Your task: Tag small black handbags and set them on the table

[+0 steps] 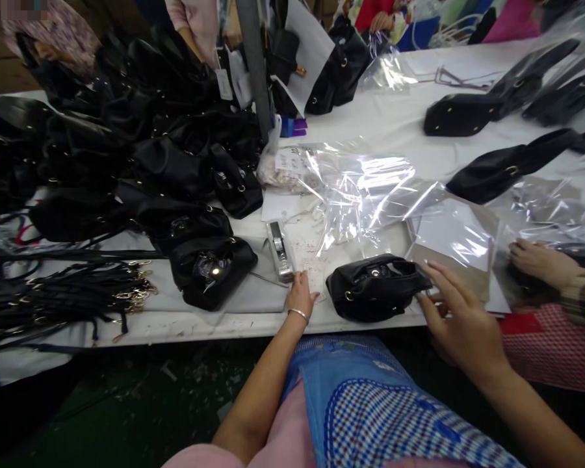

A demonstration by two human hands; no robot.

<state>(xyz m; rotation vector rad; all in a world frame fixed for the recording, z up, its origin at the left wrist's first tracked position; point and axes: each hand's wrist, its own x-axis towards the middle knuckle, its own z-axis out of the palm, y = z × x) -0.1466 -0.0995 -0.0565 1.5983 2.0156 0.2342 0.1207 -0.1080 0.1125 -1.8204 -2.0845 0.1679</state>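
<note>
A black handbag (370, 289) with gold-coloured rings lies on its side at the table's front edge. My right hand (463, 318) is at its right end, thumb and fingers apart, the fingertips at or touching the leather; the exact contact is unclear. My left hand (299, 298), wearing a bangle, rests near the table edge with its fingers stretched forward and its thumb out. Its fingertips lie beside the near end of a silver metal tool (279, 250) that looks like a stapler. Left of it sits another black handbag (214, 270) with plastic-wrapped stuffing in its opening.
Black handbags (175, 149) are heaped at the left behind black straps (68, 292) with gold clasps. Clear plastic bags (365, 188) cover the middle. A metal post (254, 65) rises behind. A co-worker's hand (543, 263) works at the right; more people stand across the table.
</note>
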